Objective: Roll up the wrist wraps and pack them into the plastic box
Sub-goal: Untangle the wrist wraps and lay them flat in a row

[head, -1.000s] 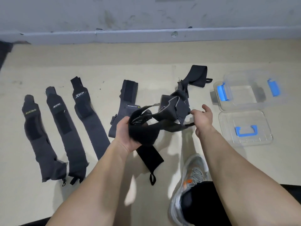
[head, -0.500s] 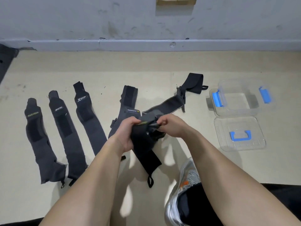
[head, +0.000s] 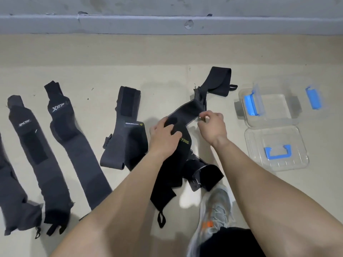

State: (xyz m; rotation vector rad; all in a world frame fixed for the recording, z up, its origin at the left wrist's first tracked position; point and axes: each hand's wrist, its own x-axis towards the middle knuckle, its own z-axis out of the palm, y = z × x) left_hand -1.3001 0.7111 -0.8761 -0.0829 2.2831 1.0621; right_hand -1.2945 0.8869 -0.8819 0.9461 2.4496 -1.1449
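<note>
Black wrap [head: 185, 112], yellow lettering, unrolled on the floor. One looped end lies beyond the right hand [head: 213, 127], the band runs between both hands, and crumpled folds sit by the right forearm. Left hand [head: 163, 136] holds it between thumb and forefinger; right hand pinches its edge.

Left of the left hand, lying flat: folded wrap [head: 126, 130] nearest, Xtep wrap [head: 74, 145], third wrap [head: 37, 154], fourth wrap [head: 11, 186] cut by the frame.

Box [head: 267, 121], clear with blue latches, open, right of the right hand. Lid [head: 256, 151] flat beside it, handle up.
</note>
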